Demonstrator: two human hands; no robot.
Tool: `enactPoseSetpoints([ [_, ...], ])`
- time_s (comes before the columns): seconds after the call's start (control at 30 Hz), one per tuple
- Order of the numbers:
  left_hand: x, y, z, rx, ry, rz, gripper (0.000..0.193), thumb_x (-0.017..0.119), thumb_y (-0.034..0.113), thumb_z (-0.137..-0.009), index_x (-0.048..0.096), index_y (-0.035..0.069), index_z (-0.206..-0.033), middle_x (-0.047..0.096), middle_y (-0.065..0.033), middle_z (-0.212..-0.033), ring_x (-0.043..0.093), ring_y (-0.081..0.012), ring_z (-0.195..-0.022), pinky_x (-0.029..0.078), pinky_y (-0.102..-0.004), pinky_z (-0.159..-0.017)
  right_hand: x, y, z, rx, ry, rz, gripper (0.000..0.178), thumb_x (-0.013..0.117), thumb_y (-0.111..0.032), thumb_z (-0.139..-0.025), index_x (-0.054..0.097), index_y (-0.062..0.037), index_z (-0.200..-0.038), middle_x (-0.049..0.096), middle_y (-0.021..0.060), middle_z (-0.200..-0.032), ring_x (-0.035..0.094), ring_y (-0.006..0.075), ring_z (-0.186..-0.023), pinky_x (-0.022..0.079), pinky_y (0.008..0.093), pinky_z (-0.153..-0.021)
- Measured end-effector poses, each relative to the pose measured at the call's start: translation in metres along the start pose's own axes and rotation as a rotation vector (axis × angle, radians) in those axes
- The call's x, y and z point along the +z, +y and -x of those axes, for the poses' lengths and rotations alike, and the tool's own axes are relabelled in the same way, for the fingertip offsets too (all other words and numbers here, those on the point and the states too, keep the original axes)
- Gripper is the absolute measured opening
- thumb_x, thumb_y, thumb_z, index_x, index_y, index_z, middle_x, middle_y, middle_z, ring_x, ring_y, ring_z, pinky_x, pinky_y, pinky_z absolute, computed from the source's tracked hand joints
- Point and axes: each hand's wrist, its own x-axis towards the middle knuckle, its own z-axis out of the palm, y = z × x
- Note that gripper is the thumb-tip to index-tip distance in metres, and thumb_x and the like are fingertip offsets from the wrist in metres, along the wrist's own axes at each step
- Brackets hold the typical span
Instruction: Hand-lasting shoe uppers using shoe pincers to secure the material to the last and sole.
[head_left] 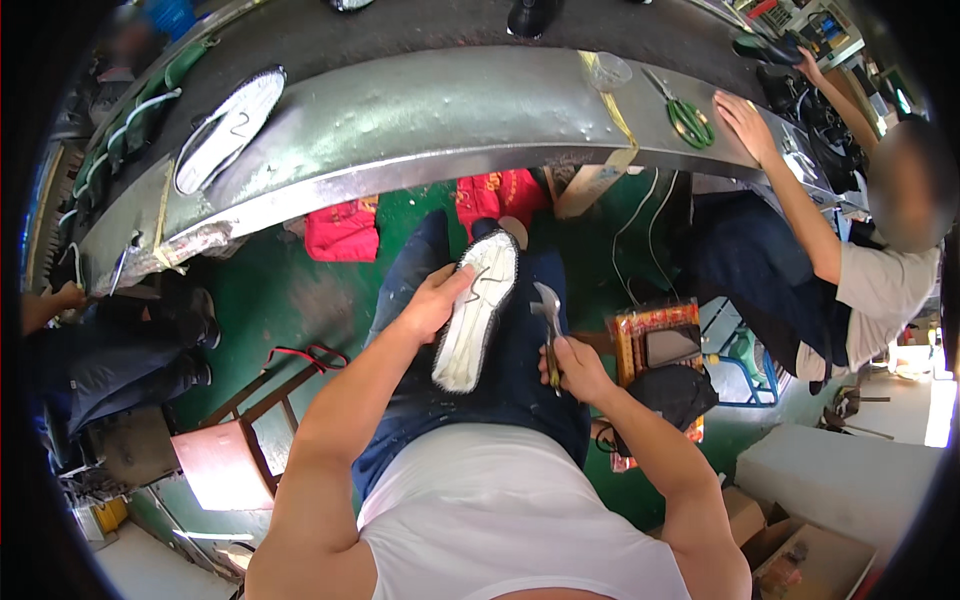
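My left hand [437, 300] is closed around the upper side of a shoe [478, 325], held above my lap. Its white underside faces up, with a dark mark on it and a dark gathered edge running round. To the right of the shoe and apart from it, my right hand [578, 368] grips metal lasting pincers [547, 308] by the handles, head pointing away from me. Another shoe [235, 125] with a white underside and a dark mark lies on the left of the metal bench edge [420, 115].
Green-handled scissors [688, 122] and a clear round dish [607, 72] rest on the bench. Beyond runs a dark belt [420, 35] carrying shoes. A co-worker's hand [745, 125] lies on the bench at right; another person sits at left. A stool [225, 465] stands left, cardboard boxes [815, 560] lower right.
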Motion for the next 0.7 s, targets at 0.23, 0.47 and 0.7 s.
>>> enactPoseSetpoints([
  [0.23, 0.005, 0.220, 0.026, 0.426, 0.164, -0.543, 0.062, 0.063, 0.040, -0.094, 0.052, -0.009, -0.129, 0.068, -0.0164, -0.113, 0.065, -0.0219, -0.100, 0.051, -0.0350, -0.088, -0.004, -0.004, -0.012, 0.071, -0.042, -0.162, 0.045, 0.038, -0.039, -0.106, 0.058, 0.0011, -0.106, 0.064, 0.0091, -0.085, 0.064, 0.0174, -0.070, 0.051, 0.0291, -0.063],
  [0.47, 0.023, 0.378, -0.136, 0.832, 0.435, -2.030, 0.064, 0.056, 0.042, -0.095, 0.043, -0.004, -0.138, 0.063, -0.0268, -0.116, 0.062, -0.0409, -0.107, 0.049, -0.0416, -0.094, -0.014, -0.004, -0.031, 0.116, -0.127, -0.135, 0.050, 0.035, -0.046, -0.105, 0.059, -0.0020, -0.106, 0.066, 0.0072, -0.088, 0.066, 0.0143, -0.072, 0.044, 0.0242, -0.051],
  [0.7, -0.017, 0.330, -0.289, 0.574, 0.542, -2.472, 0.070, 0.034, 0.053, -0.101, 0.024, 0.008, -0.154, 0.029, -0.0122, -0.158, 0.022, -0.0405, -0.145, 0.011, -0.0607, -0.116, -0.020, -0.017, -0.051, 0.182, -0.217, -0.197, 0.050, 0.032, -0.045, -0.106, 0.058, -0.0024, -0.110, 0.067, 0.0067, -0.088, 0.067, 0.0138, -0.072, 0.042, 0.0225, -0.048],
])
